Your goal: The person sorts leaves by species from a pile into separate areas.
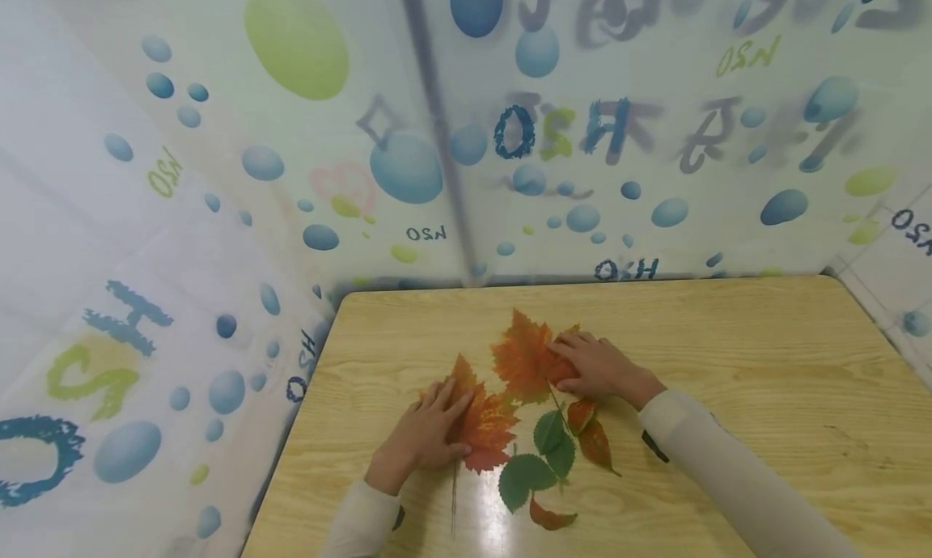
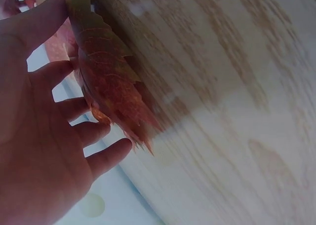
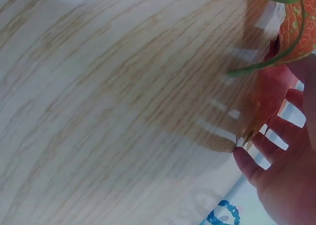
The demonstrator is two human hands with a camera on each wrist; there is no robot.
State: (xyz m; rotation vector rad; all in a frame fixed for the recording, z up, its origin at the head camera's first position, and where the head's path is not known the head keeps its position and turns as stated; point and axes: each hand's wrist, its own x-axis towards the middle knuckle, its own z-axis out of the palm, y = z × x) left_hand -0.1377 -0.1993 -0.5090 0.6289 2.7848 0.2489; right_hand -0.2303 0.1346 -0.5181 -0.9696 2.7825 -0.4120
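My left hand [image 1: 425,435] lies palm down on an orange-red maple leaf [image 1: 489,429], fingers spread and extended. In the left wrist view, the fingers and thumb touch the leaf [image 2: 111,77], which bends up off the wood. Farther back and to the right, my right hand [image 1: 599,369] touches the right side of a second orange maple leaf [image 1: 520,360], its fingers stretched out. The right wrist view shows the fingertips along the edge of the red leaf [image 3: 266,99]. A thin stem runs toward me from beneath the left hand.
Green leaves [image 1: 518,477] and small red-brown leaves [image 1: 595,443] lie on the wooden table [image 1: 764,380] between and in front of the hands. One curled reddish leaf [image 1: 551,515] lies nearest me. A patterned wall [image 1: 408,170] stands behind the table's far edge.
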